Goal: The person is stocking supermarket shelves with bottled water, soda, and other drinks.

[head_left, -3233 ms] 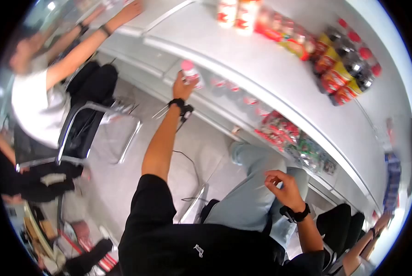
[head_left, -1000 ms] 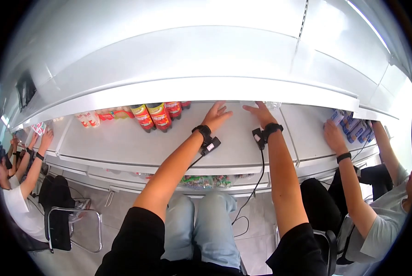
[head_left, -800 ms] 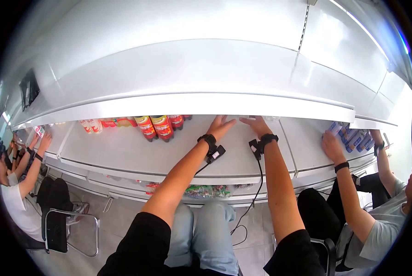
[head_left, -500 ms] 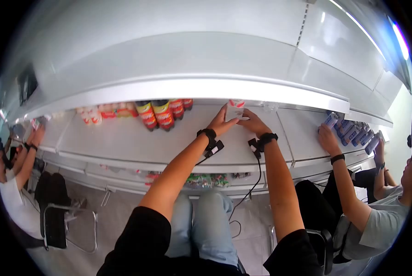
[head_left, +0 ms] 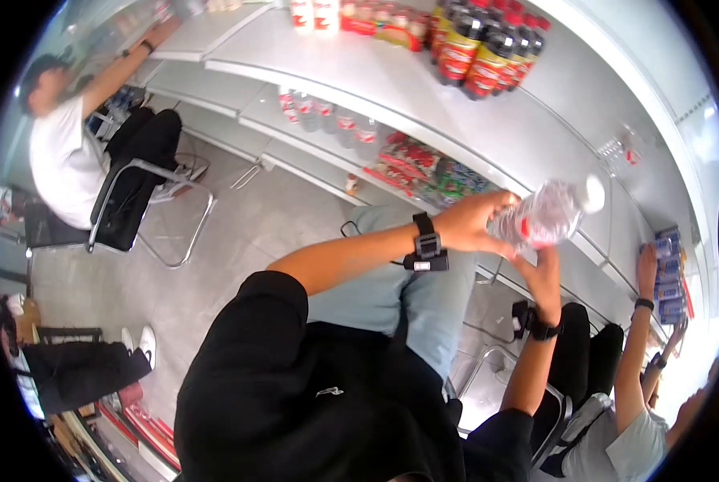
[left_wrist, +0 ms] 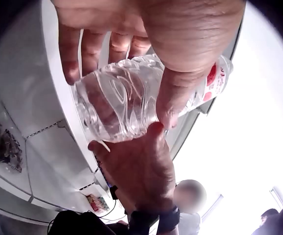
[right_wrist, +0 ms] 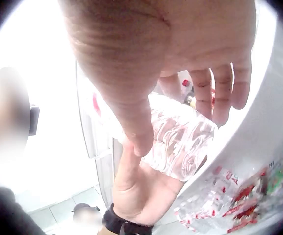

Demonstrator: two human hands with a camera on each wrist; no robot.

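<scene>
A clear plastic water bottle (head_left: 546, 215) with a white cap and a red-and-white label lies tilted between both hands, before the shelf edge in the head view. My left hand (head_left: 468, 223) holds it near its base; in the left wrist view the thumb crosses the ribbed bottle (left_wrist: 124, 98) and the fingers curve behind it. From below, my right hand (head_left: 543, 283) holds it too. The right wrist view shows the right thumb across the bottle (right_wrist: 180, 142) and the fingers on its far side, with the left hand (right_wrist: 148, 191) beneath.
Cola bottles (head_left: 488, 60) and red-and-white bottles (head_left: 326, 14) stand on the upper shelf (head_left: 327, 66), with another clear bottle (head_left: 616, 157) farther right. Below are clear bottles (head_left: 327, 118) and bagged goods (head_left: 424, 169). A neighbouring person handles blue cans (head_left: 669, 277); another person (head_left: 62, 165) sits at left.
Half a second ago both hands were around the bottle on the shelf under the upper board. It has come out toward me, tipped over, and the head view has turned.
</scene>
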